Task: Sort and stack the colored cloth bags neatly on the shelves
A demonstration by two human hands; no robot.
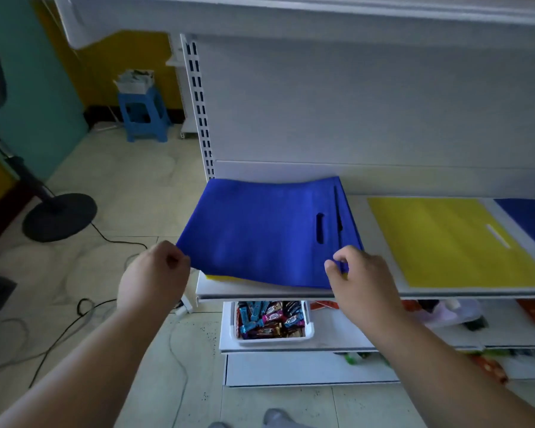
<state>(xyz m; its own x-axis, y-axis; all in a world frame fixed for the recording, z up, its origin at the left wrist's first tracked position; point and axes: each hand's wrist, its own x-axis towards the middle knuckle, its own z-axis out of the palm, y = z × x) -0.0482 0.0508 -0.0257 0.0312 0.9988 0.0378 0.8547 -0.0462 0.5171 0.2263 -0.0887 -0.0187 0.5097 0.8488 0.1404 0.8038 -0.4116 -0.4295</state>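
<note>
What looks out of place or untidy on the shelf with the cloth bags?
Under the blue bag, held at its front corners by the left hand and the right hand, a yellow edge peeks out, so the colours look mixed. The blue bag also lies skewed and wavy. The yellow bag beside it lies flat.

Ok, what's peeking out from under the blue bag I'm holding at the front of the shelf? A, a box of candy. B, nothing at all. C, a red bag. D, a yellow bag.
D: a yellow edge shows just under the front left of the blue bag, which the left hand and right hand each pinch by a front corner on the shelf.
</note>
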